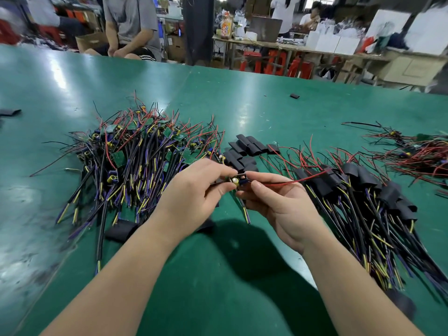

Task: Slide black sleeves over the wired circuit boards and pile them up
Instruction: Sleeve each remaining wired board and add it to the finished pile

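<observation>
Squarely between left hand [191,190], right hand [281,207]: circuit board [236,180].

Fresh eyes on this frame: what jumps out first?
The left hand and right hand pinch one bare board at centre. Left of them lies a big tangle of unsleeved boards; to the right, the sleeved pile, with loose sleeves just behind the hands.

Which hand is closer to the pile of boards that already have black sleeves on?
Right. The right hand is just beside the sleeved pile; the left hand is farther off, beyond the held circuit board, by the unsleeved pile.
</observation>
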Demonstrator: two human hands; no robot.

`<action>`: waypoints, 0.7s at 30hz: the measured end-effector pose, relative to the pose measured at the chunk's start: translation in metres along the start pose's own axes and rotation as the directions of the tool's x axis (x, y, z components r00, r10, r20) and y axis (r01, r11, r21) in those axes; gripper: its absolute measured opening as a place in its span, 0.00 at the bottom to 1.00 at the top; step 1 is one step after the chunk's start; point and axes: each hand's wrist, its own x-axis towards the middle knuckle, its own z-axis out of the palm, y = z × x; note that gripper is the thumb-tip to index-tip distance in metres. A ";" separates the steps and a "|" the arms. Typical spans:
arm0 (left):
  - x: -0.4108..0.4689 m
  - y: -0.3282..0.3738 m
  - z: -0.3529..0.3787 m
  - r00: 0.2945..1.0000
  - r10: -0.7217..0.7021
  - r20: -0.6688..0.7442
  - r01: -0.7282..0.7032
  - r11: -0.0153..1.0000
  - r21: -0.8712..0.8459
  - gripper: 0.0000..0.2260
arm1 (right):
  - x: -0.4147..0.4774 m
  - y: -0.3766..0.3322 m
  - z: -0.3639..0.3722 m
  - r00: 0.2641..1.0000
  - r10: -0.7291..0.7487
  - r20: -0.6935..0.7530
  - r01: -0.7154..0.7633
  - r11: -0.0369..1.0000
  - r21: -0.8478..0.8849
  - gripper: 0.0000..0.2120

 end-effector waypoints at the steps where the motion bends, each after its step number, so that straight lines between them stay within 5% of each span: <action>1: 0.000 0.000 -0.001 0.999 -0.044 0.021 0.044 0.999 -0.025 0.10 | 0.000 0.001 0.000 1.000 -0.014 -0.008 0.014 1.000 0.002 0.11; 14: -0.001 -0.007 0.004 0.917 -0.344 0.201 0.380 0.907 -0.180 0.15 | 0.000 -0.006 0.006 0.993 -0.097 -0.071 0.099 0.995 0.023 0.09; 21: -0.001 0.001 0.000 0.919 -0.295 0.262 0.383 0.827 -0.412 0.11 | 0.001 -0.007 0.004 0.993 -0.056 -0.103 0.065 0.994 0.084 0.08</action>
